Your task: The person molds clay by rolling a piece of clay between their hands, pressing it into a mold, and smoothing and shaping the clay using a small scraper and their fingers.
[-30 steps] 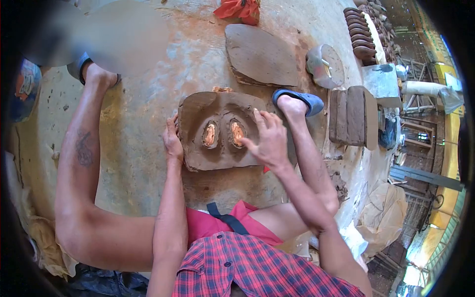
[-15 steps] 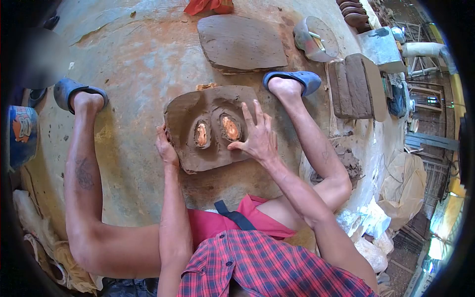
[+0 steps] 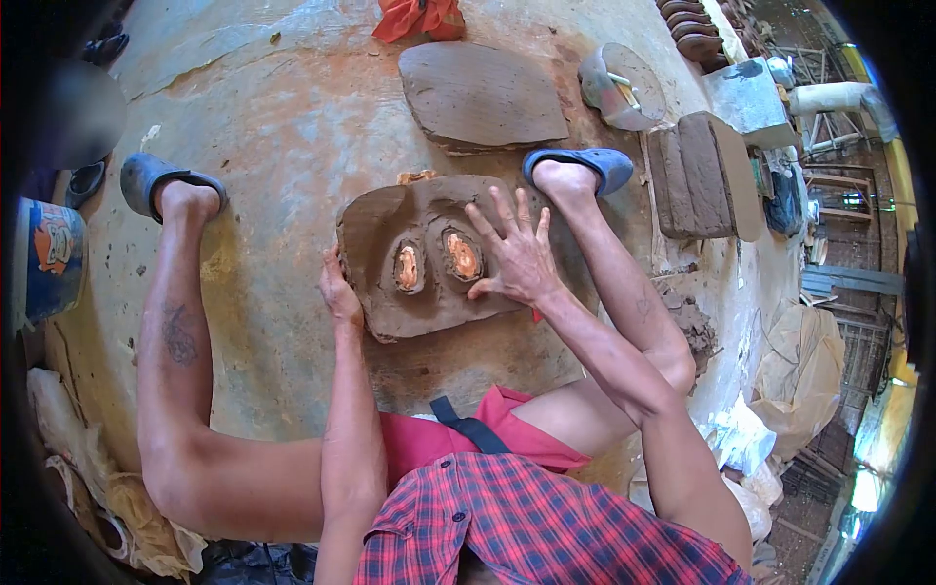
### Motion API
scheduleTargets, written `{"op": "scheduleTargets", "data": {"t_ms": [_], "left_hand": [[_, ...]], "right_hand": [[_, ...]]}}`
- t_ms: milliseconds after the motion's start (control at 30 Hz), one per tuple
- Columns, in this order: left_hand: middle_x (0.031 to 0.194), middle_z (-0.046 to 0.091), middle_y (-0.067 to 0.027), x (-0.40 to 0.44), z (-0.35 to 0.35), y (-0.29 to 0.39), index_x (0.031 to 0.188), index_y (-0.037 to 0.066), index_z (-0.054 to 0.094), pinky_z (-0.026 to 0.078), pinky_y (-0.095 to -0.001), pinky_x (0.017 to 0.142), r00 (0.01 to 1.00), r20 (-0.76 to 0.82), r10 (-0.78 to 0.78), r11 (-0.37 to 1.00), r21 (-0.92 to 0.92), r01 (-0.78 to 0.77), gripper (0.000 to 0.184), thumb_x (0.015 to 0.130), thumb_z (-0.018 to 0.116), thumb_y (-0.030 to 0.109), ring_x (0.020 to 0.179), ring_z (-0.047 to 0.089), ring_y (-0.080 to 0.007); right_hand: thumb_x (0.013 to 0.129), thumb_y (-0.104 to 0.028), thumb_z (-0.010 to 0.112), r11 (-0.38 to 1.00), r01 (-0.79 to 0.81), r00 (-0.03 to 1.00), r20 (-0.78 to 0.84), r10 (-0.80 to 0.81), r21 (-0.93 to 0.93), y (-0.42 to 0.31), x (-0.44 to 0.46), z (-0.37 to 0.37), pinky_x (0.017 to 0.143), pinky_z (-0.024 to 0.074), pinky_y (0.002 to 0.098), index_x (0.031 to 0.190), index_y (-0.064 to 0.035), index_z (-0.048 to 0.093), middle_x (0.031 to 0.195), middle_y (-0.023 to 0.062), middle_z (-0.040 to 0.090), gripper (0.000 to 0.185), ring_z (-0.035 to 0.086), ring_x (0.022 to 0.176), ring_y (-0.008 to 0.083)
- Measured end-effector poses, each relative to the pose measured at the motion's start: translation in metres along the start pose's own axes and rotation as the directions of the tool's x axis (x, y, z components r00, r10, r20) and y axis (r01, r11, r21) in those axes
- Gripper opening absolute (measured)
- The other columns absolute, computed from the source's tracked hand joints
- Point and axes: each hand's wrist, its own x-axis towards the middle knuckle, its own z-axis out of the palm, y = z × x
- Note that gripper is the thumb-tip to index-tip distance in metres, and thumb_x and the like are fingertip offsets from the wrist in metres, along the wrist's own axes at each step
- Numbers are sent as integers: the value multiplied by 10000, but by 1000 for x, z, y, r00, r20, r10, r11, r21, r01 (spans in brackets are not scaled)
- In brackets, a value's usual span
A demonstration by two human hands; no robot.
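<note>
A grey-brown clay slab (image 3: 375, 229) lies on the floor between my legs. Two oval pieces with orange faces, the left oval (image 3: 408, 268) and the right oval (image 3: 462, 253), sit in it with raised clay around them. My left hand (image 3: 341, 292) grips the slab's left edge, and part of its fingers is hidden at the side. Over the right part of the slab, my right hand (image 3: 522, 261) is spread with fingers apart and its thumb near the right oval's lower end. Its palm looks pressed on the clay, holding nothing.
Beyond the slab lies another flat clay slab (image 3: 483, 96), with a clear tub (image 3: 624, 88) holding light sticks to its right. A thick layered clay block (image 3: 697, 175) stands farther right. An orange-red cloth (image 3: 419, 18) is at the top; a blue bucket (image 3: 54, 258) stands left.
My right hand has spread its fingers wider and shifted slightly right and down onto the slab. My left hand stays at the left edge. The whole view has shifted slightly.
</note>
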Motion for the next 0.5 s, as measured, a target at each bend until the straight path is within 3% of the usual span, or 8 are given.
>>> {"op": "scheduleTargets", "data": {"t_ms": [67,267,300,333,400,433,500], "left_hand": [[1225,709,-99,1,2,2,1329,-15,628,502,-336,987,1000,3,24,999,28,-24,660,1114,338,537,1115,654,-186],[1334,659,-138,0,-1,4,1420,-46,551,481,-339,1042,997,73,13,1000,24,-15,675,1117,344,521,1190,632,-207],[1336,659,-135,3,-2,3,1419,-48,554,477,-337,1046,997,72,21,1000,-7,-21,680,1116,347,525,1191,630,-206],[1336,659,-135,3,-3,1,1419,-48,554,477,-337,1046,998,60,26,1000,-9,-26,680,1116,347,525,1191,630,-206],[1342,657,-136,4,-5,-2,1421,-57,554,462,-339,1061,998,52,44,998,49,-46,687,1114,356,525,1210,619,-207],[1342,657,-136,3,-6,-2,1421,-57,554,462,-339,1061,998,49,46,998,51,-49,687,1114,356,525,1210,619,-207],[1356,648,-144,4,-5,-1,1426,-65,548,450,-345,1074,998,54,30,997,71,-34,684,1113,370,517,1231,609,-214]], "right_hand": [[430,-781,840,997,71,997,4,-71,-12,6,6,-5,1134,150,819,1654,-332,216,1732,140,74,1445,46,1555,522],[433,-730,872,998,23,992,123,-15,-59,1,9,-23,1147,128,816,1657,-334,190,1744,107,-4,1456,-7,1564,504],[552,-643,885,994,37,999,-17,-39,-98,-5,2,-36,1147,308,711,1569,-263,437,1663,166,301,1175,297,1509,461],[552,-643,885,994,51,998,-16,-52,-97,2,4,-35,1147,308,711,1569,-263,437,1663,166,301,1175,297,1509,461],[753,-493,840,980,2,978,-203,39,199,14,13,-34,996,506,542,1265,-150,702,1276,163,648,631,638,1190,364],[894,-327,747,989,-12,966,-253,50,149,13,19,-37,823,547,459,942,-72,726,908,116,655,260,691,854,326],[919,-304,720,984,-1,980,-195,37,181,18,34,-28,808,550,472,932,-62,706,904,132,637,243,684,859,349]]}}
